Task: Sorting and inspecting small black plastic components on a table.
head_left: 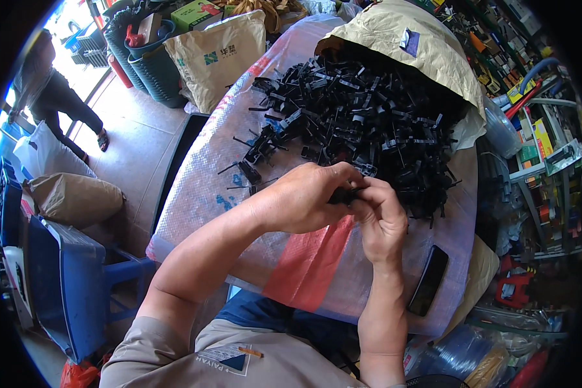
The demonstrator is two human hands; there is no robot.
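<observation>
Between my two hands, at the near edge of a large pile, is a small black plastic part (344, 195), mostly hidden by my fingers. My left hand (307, 197) is closed around it from the left, back of the hand upward. From the right, my right hand (380, 216) pinches at the same part with thumb and fingers. Just beyond my hands spreads the heap of black plastic parts (362, 116), many with thin prongs sticking out. It spills from the mouth of a big brown paper sack (407, 42). Several loose parts (255, 158) lie at the heap's left side.
A white woven sheet (200, 174) with a red stripe covers the work surface. A dark phone (429, 280) lies at its right edge. Crowded shelves (543, 142) stand on the right. On the left are a blue plastic stool (119, 271), a brown sack (77, 199) and a person walking (61, 97).
</observation>
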